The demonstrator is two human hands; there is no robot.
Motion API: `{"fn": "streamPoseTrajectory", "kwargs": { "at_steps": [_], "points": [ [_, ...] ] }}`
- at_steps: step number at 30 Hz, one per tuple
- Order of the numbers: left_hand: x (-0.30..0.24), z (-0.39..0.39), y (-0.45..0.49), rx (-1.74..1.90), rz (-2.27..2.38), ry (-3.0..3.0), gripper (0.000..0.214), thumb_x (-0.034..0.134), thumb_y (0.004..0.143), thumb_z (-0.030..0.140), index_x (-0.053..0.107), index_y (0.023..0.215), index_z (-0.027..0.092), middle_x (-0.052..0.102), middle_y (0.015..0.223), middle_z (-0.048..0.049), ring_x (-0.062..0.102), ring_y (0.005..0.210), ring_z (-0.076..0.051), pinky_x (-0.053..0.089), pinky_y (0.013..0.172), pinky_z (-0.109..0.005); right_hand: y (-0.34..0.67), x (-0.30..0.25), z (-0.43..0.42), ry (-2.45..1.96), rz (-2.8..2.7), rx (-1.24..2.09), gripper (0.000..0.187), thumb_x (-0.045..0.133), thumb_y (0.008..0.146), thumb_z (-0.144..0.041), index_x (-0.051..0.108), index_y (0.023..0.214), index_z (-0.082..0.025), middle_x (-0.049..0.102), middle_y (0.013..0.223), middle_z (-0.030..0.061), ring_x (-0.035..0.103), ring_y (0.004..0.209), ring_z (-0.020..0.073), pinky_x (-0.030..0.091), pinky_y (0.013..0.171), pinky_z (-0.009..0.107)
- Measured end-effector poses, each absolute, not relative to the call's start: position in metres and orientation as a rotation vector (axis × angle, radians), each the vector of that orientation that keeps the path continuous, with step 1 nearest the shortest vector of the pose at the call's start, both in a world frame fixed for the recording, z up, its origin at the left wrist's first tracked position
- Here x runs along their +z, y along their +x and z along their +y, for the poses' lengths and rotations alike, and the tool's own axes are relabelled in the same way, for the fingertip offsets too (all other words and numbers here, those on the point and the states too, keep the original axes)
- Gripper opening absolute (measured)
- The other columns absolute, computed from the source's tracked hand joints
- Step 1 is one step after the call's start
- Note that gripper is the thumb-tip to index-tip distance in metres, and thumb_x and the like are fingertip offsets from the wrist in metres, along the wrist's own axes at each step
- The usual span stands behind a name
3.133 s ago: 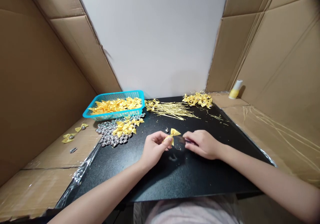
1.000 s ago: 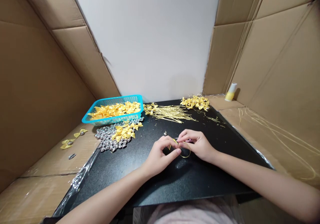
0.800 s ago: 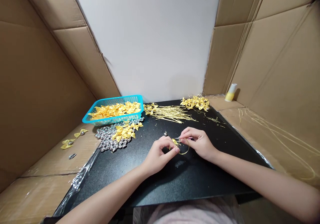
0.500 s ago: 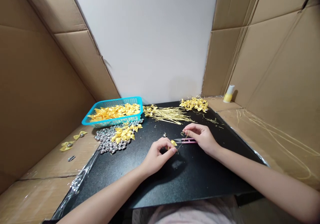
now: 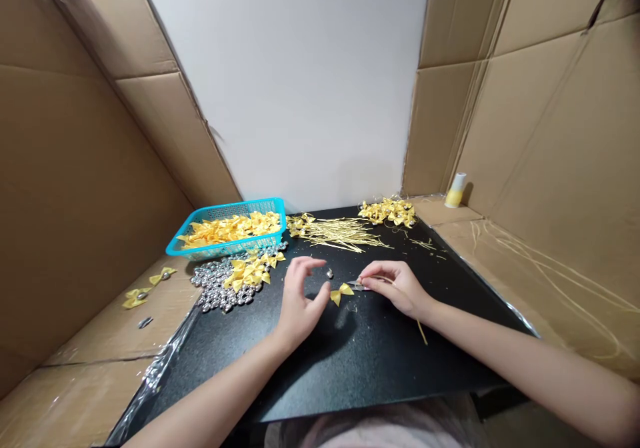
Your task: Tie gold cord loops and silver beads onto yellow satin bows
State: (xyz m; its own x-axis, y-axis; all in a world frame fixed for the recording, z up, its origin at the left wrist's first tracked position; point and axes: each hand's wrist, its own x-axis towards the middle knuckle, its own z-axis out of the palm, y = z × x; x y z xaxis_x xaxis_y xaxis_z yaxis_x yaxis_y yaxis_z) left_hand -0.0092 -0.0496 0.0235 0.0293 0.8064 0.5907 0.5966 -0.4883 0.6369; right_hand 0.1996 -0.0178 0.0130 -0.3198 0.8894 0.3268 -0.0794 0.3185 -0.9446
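My left hand [image 5: 301, 305] is held over the black tabletop, thumb and fingers apart, with nothing between them. Just right of its thumb lies a yellow ribbon bow [image 5: 343, 293]. A small silver bead [image 5: 329, 274] rests behind the bow. My right hand [image 5: 400, 288] is closed, its thumb and fingertips pinching a yellow cord [image 5: 423, 333] whose loose tail hangs out below the wrist. Partly hidden under that hand are thread snips [image 5: 356, 285], blades pointing left. A thin clear ring-like scrap [image 5: 352, 308] lies in front of the bow.
A blue basket [image 5: 173, 245] of yellow bows stands back left. Silver beads [image 5: 215, 281] with several bows on top lie before it. Cut yellow cords [image 5: 345, 233] and finished-looking bows [image 5: 387, 212] lie at the back. A thread spool [image 5: 455, 191] stands right. Cardboard walls enclose the sides.
My left hand has opened and moved left, off the bow and cord. My right hand has come slightly nearer with the cord, whose tail now trails below it.
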Motion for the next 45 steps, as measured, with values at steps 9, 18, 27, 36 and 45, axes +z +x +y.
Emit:
{"fn": "streamPoseTrajectory", "kwargs": {
  "at_steps": [9, 18, 27, 36, 45],
  "points": [
    [0.025, -0.057, 0.004, 1.039, 1.165, 2.132, 0.017, 0.056, 0.087, 0.031, 0.067, 0.080, 0.021, 0.064, 0.091, -0.0050, 0.054, 0.092, -0.021, 0.039, 0.088, -0.036, 0.196, 0.006, -0.020, -0.634, -1.757, 1.113, 0.020, 0.073, 0.074, -0.040, 0.073, 0.075, -0.020, 0.066, 0.079, 0.0046, 0.062, 0.072, 0.0144, 0.050, 0.060, 0.025],
    [0.025, -0.058, 0.004, 1.029, 1.138, 2.129, 0.012, 0.060, 0.084, 0.027, 0.066, 0.077, 0.020, 0.063, 0.089, -0.0041, 0.053, 0.090, -0.019, 0.038, 0.086, -0.034, 0.195, 0.008, -0.022, -0.607, -1.794, 1.102, 0.016, 0.074, 0.074, -0.036, 0.074, 0.076, -0.020, 0.066, 0.080, 0.0042, 0.063, 0.074, 0.0150, 0.050, 0.067, 0.028],
    [0.021, -0.052, 0.000, 1.096, 1.111, 2.102, 0.018, 0.055, 0.088, 0.028, 0.060, 0.073, 0.019, 0.064, 0.083, -0.0036, 0.054, 0.086, -0.018, 0.040, 0.083, -0.032, 0.195, 0.003, -0.018, -0.629, -1.667, 1.342, 0.024, 0.074, 0.072, -0.040, 0.072, 0.076, -0.016, 0.068, 0.081, 0.0041, 0.062, 0.073, 0.0141, 0.049, 0.068, 0.027],
    [0.022, -0.057, -0.002, 1.351, 1.251, 2.229, 0.004, 0.057, 0.083, 0.022, 0.061, 0.083, 0.020, 0.062, 0.088, -0.0039, 0.055, 0.089, -0.020, 0.040, 0.082, -0.035, 0.194, 0.006, -0.019, -0.732, -1.570, 1.410, 0.027, 0.077, 0.067, -0.042, 0.072, 0.072, -0.016, 0.072, 0.077, 0.0039, 0.065, 0.070, 0.0160, 0.051, 0.069, 0.029],
    [0.021, -0.061, 0.008, 1.216, 1.364, 2.510, 0.009, 0.063, 0.081, 0.025, 0.067, 0.073, 0.022, 0.064, 0.077, -0.0018, 0.053, 0.079, -0.019, 0.035, 0.074, -0.035, 0.190, 0.004, -0.022, -0.808, -1.582, 1.327, 0.023, 0.077, 0.065, -0.036, 0.077, 0.077, -0.017, 0.076, 0.077, 0.0062, 0.071, 0.072, 0.0210, 0.056, 0.071, 0.033]
  ]
}}
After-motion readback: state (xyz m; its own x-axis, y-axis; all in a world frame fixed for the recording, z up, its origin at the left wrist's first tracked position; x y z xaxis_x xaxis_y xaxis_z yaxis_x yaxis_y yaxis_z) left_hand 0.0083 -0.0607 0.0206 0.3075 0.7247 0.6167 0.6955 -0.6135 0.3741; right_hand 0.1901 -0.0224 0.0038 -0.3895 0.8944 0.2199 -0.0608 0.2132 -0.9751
